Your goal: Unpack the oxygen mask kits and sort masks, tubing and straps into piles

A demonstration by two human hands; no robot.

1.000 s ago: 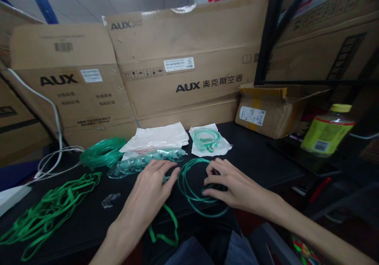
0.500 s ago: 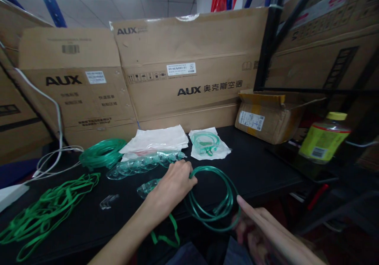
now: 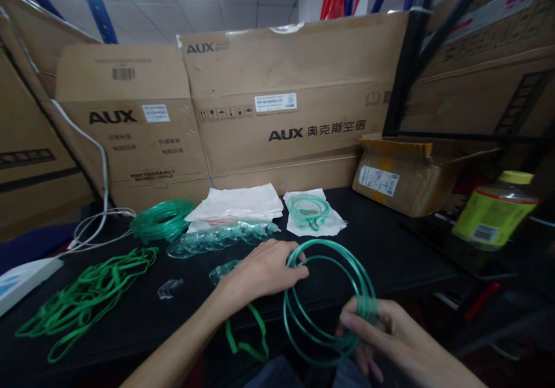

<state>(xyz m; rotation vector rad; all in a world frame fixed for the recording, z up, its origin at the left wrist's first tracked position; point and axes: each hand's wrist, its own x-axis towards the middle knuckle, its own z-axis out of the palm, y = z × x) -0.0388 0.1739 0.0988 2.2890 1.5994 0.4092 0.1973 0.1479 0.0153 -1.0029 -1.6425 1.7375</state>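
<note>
A loose coil of clear green tubing point(image 3: 323, 242) is held up between both hands at the table's front edge. My left hand point(image 3: 266, 269) pinches its upper left side between thumb and fingers. On the lower right, my right hand point(image 3: 373, 324) has its thumb and fingers closed around the loops. Beside my left hand lies a clear green plastic mask point(image 3: 221, 270), partly hidden by that hand and wrist. A green elastic strap point(image 3: 249, 347) hangs below the left forearm over the table edge.
Behind the hands lie a row of clear masks point(image 3: 217, 239), white pouches point(image 3: 238, 202) and a pouch with coiled tubing point(image 3: 314, 220). Leftward are more tubing point(image 3: 162, 217), green straps point(image 3: 95, 289) and small clear pieces point(image 3: 170, 288). A carton point(image 3: 390, 183) and bottle point(image 3: 494, 211) stand right.
My right hand, with a finger extended at the coil's right side before, now grips the loops. The coil is raised and rounder. The camera view has shifted slightly left.
</note>
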